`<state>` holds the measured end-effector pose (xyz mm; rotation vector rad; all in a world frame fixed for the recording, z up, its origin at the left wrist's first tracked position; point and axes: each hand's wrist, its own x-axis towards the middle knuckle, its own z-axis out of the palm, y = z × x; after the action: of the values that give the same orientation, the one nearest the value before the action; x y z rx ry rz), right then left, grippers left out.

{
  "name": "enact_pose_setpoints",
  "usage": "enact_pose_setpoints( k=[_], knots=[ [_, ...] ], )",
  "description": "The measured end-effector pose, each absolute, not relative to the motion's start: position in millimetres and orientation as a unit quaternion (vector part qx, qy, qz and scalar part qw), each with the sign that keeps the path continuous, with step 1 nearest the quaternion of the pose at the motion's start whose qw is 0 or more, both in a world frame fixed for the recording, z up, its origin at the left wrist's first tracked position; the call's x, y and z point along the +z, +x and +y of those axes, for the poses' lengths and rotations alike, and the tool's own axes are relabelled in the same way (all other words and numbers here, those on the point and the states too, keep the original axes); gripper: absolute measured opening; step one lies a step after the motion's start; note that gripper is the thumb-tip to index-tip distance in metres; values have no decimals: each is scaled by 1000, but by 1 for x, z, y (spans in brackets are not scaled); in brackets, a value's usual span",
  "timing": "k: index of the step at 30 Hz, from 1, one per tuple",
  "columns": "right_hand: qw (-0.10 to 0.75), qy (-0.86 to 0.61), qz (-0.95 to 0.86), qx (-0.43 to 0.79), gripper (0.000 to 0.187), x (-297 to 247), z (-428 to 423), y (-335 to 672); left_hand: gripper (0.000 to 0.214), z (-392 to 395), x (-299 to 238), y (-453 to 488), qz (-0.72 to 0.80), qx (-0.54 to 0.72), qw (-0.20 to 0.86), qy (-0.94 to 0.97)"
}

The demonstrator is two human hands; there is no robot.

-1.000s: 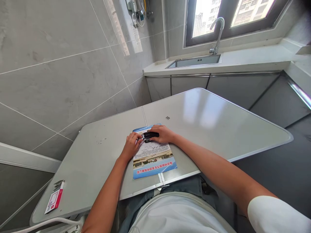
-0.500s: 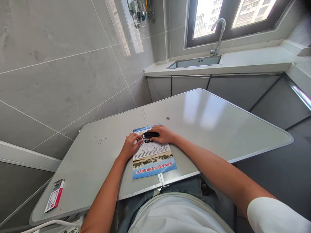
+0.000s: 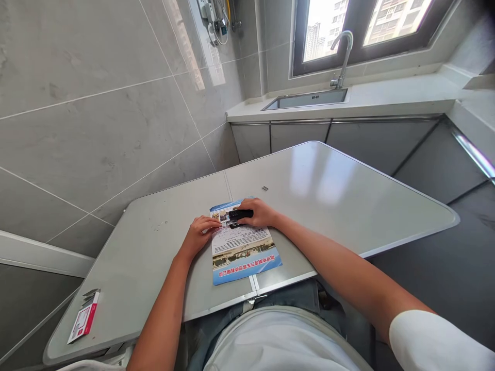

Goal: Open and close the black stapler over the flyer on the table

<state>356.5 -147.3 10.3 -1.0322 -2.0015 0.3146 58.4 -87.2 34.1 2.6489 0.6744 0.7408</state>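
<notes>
A printed leaflet (image 3: 242, 247) with a blue lower band lies on the grey table (image 3: 162, 257) in front of me. My right hand (image 3: 260, 213) is closed around a black stapler (image 3: 240, 214) set on the leaflet's far edge. My left hand (image 3: 199, 234) rests at the leaflet's left edge, its fingers stretched flat and pressing on the paper, just left of the stapler.
A small strip of staples (image 3: 265, 188) lies farther out on the table. A red and white staple box (image 3: 83, 322) sits near the table's near left corner. Beyond are a tiled wall, a counter with a sink (image 3: 309, 98) and a tap (image 3: 342, 56).
My left hand has slid left and back from the stapler to the leaflet's edge, with its fingers flattened. My right hand stays on the stapler.
</notes>
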Motion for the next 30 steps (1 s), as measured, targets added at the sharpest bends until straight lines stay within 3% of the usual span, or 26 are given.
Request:
enact_pose_setpoints(
  k=[4, 9, 13, 20, 25, 30],
  knots=[
    [439, -373, -806, 137, 32, 15, -152, 352, 9, -97, 38, 65, 261, 275, 192, 905],
    [421, -329, -832, 147, 32, 25, -163, 337, 28, -108, 43, 75, 246, 315, 242, 884],
    [404, -320, -844, 146, 29, 29, -169, 329, 24, -113, 44, 82, 229, 306, 270, 884],
    [445, -316, -821, 169, 35, 34, -171, 333, 21, -117, 43, 91, 229, 333, 265, 875],
    [504, -452, -723, 137, 32, 40, -164, 346, 15, -108, 40, 88, 303, 352, 221, 857],
    [481, -638, -600, 36, 23, 39, -155, 381, 29, -100, 22, 85, 259, 228, 177, 922]
  ],
)
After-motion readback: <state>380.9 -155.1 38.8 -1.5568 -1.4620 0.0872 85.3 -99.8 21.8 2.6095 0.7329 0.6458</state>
